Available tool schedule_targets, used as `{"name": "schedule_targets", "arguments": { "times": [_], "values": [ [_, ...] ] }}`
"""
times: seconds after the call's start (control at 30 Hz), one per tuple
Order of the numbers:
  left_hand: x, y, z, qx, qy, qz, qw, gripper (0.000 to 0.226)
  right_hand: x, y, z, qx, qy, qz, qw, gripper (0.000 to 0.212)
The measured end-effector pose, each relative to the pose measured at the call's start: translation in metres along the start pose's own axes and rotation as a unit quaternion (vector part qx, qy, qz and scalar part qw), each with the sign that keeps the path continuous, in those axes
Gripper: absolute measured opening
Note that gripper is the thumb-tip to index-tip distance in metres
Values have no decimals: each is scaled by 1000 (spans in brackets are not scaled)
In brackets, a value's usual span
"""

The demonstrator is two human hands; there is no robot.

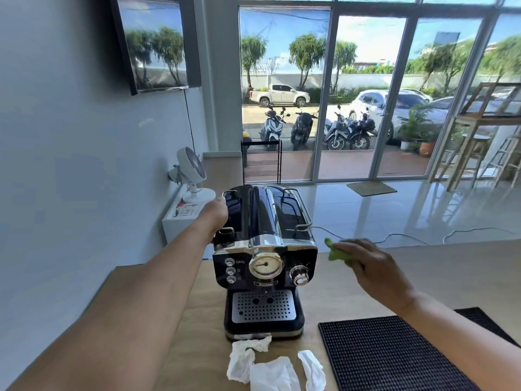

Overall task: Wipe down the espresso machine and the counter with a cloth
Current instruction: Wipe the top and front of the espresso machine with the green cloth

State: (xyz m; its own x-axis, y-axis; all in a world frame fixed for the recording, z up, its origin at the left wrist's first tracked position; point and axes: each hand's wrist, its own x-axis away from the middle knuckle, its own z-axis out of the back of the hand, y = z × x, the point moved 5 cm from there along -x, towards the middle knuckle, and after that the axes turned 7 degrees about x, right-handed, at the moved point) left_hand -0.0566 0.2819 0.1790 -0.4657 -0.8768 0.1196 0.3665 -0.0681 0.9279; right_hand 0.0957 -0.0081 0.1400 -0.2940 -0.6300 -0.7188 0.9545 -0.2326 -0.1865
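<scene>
head view. step judged: machine wipe-down, right flank. espresso machine (265, 235) standing on wooden counter (451, 272). left hand (218, 214) at its left rear, fingers hidden, grip not determinable. right hand (366, 266) curled round green cloth (334, 251), just beside right flank. next: press cloth onto casing. black mat (394, 356) and crumpled tissues (270, 368) in front; glass wall (366, 94) beyond.

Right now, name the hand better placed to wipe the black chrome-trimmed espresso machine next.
Right. The right hand grips the crumpled green cloth beside the black espresso machine; the left hand rests on its left top edge.
</scene>
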Motion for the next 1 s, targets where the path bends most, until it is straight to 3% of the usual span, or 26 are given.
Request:
{"name": "schedule_targets", "arguments": {
  "times": [0.1, 0.2, 0.23, 0.3, 0.37, 0.43, 0.5, 0.63, 0.77, 0.9, 1.0],
  "values": [
    [-6, -1, -1, 18, -4, 9, 1000, 53, -34, -15, 28, -108, 83, -155, 978, 37],
    [-6, -3, -2, 17, -4, 21, 1000, 56, -93, -60, 28, -165, 106, -162, 967, 36],
    [-7, -4, -2, 15, -8, 19, 1000, 55, -110, -74, 18, -156, 74, -151, 973, 37],
    [-6, -3, -2, 14, -22, 10, 1000, 52, -134, -91, -22, -111, -65, -150, 980, 40],
    [-5, -4, -1, 34, -33, 16, 999, 54, -138, -96, -73, -5, -251, -174, 952, 47],
    [-4, -5, 1, 53, -34, 30, 998, 59, -135, -98, -103, 62, -342, -192, 918, 57],
    [-8, -8, 2, 60, -32, 29, 997, 59, -131, -107, -109, 52, -362, -182, 913, 63],
    [-16, -11, -2, 69, -38, 21, 997, 56, -112, -110, -78, 83, -416, -73, 903, 60],
    [-20, -9, -5, 76, -40, 7, 996, 54, -116, -77, -74, 148, -427, -119, 884, 62],
    [-20, -11, -4, 69, -36, 11, 997, 53, -141, -86, -105, 128, -393, -214, 885, 63],
    [-21, -13, -2, 68, -34, 13, 997, 56, -146, -115, -113, 69, -380, -164, 908, 61]
  ]
}}
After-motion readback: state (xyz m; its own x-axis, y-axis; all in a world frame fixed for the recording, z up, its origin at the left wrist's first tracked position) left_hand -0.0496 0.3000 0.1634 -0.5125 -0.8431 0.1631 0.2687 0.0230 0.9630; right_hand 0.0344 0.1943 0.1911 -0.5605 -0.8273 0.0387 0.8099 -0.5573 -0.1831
